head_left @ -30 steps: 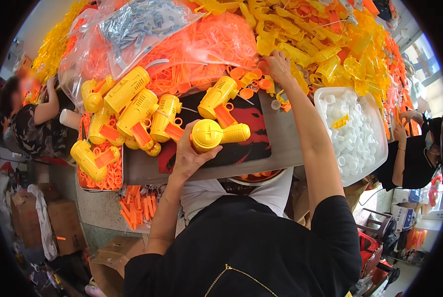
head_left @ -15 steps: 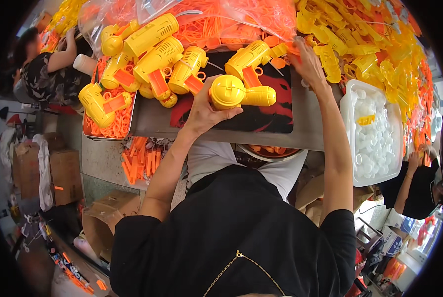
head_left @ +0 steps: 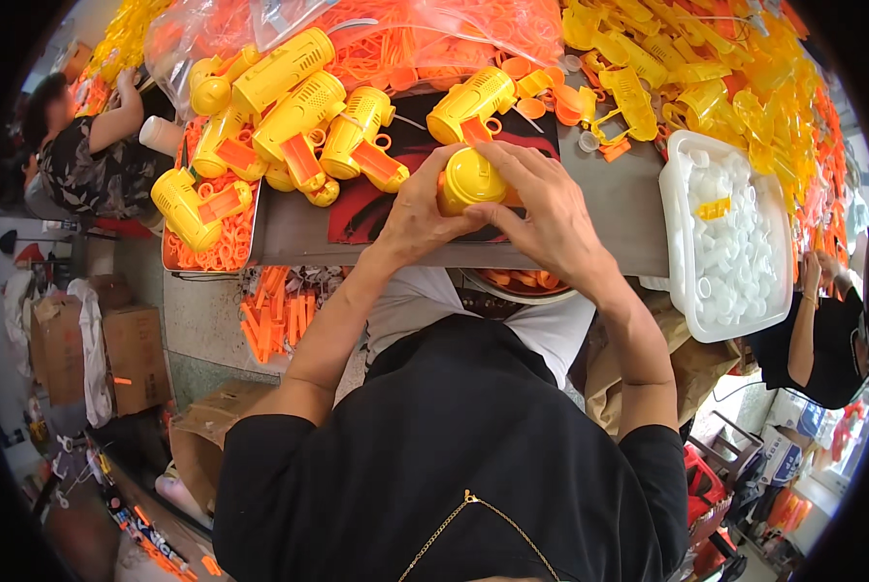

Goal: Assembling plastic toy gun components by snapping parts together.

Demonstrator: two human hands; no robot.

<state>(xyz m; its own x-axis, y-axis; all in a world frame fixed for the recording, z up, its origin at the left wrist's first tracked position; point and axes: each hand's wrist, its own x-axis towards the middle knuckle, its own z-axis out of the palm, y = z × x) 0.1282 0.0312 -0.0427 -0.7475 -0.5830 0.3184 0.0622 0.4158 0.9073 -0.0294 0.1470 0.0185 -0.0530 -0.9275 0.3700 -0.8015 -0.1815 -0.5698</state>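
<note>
A yellow plastic toy body (head_left: 468, 179) with a round end cap sits between both my hands at the near edge of the grey worktop (head_left: 619, 209). My left hand (head_left: 417, 215) grips it from the left. From the right, my right hand (head_left: 541, 209) closes over it, fingers across its top. Just beyond lies another yellow toy with an orange handle (head_left: 468, 105).
A heap of finished yellow and orange toys (head_left: 289, 107) lies at the left. Loose yellow parts (head_left: 706, 78) cover the far right, orange parts (head_left: 425, 39) the back. A white tray of white caps (head_left: 735, 233) stands right. Other people work at both sides.
My right hand came back from the parts pile and closed on the yellow toy held by my left hand. The toy's handle is now hidden by my hands.
</note>
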